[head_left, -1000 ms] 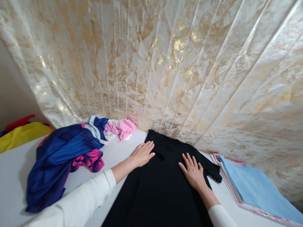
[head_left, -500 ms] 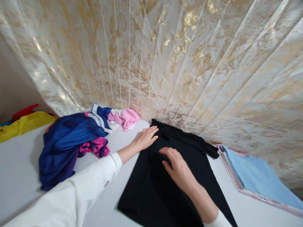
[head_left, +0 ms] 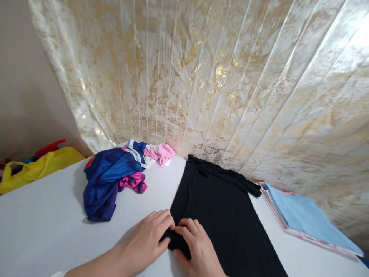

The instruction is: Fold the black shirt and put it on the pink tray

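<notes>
A black short-sleeved shirt lies spread on the white table, its top end bunched against the curtain. My left hand grips the shirt's left edge near the bottom, thumb below and fingers above. Close beside it, my right hand pinches the same edge, where a bit of the cloth is gathered between the two hands. The lower part of the shirt is partly hidden by my right hand and runs out of the picture.
Left of the shirt is a crumpled heap of blue clothing, with a pink cloth behind it. Folded light-blue cloth lies at the right. A gold-patterned curtain hangs along the back. Beyond the left edge is a yellow bag-like thing.
Both hands have left the shirt's upper part and come down to its lower left edge, closing on the cloth. The shirt's top is now bunched near the curtain. My view has shifted.
</notes>
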The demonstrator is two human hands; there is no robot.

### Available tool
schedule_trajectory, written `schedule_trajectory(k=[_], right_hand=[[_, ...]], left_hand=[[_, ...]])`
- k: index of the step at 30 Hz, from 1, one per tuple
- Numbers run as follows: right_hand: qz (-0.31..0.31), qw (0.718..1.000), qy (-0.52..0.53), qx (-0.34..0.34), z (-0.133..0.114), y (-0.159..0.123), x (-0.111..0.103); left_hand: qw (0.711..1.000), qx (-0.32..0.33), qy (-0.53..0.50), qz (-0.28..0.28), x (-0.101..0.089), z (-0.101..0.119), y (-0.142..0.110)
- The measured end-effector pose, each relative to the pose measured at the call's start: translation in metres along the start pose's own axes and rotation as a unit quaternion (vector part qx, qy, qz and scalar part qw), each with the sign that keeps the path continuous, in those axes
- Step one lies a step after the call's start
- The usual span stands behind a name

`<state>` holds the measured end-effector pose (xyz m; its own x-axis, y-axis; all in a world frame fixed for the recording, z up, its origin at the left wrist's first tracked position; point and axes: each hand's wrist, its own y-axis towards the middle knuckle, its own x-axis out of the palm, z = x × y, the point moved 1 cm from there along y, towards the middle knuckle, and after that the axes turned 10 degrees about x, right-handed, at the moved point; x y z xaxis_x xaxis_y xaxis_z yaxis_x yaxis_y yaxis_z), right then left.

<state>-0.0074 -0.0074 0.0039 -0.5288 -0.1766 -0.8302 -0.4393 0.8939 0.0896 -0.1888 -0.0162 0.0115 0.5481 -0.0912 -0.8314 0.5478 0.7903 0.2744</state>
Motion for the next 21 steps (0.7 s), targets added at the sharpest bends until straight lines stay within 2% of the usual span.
schedule_trajectory(k=[4, 7, 11, 17, 21], right_hand=[[0.005, 0.999, 0.016, -0.036, 0.008, -0.001, 0.008], [0.014, 0.998, 0.021, -0.057, 0.012, -0.001, 0.007], [0.034, 0.997, 0.001, -0.073, 0.008, 0.001, 0.004], [0.063, 0.995, -0.032, -0.073, 0.002, 0.005, 0.009], [0.091, 0.992, -0.001, -0.089, 0.004, 0.005, 0.007]], left_hand=[[1.000, -0.002, -0.005, -0.005, 0.005, -0.005, 0.002], [1.000, 0.005, -0.004, -0.005, 0.005, -0.007, -0.001], [1.000, 0.014, -0.005, -0.001, 0.007, -0.009, -0.004], [0.999, 0.028, 0.019, -0.002, 0.011, -0.014, -0.002], [0.999, 0.032, 0.036, 0.010, 0.009, -0.012, -0.004]])
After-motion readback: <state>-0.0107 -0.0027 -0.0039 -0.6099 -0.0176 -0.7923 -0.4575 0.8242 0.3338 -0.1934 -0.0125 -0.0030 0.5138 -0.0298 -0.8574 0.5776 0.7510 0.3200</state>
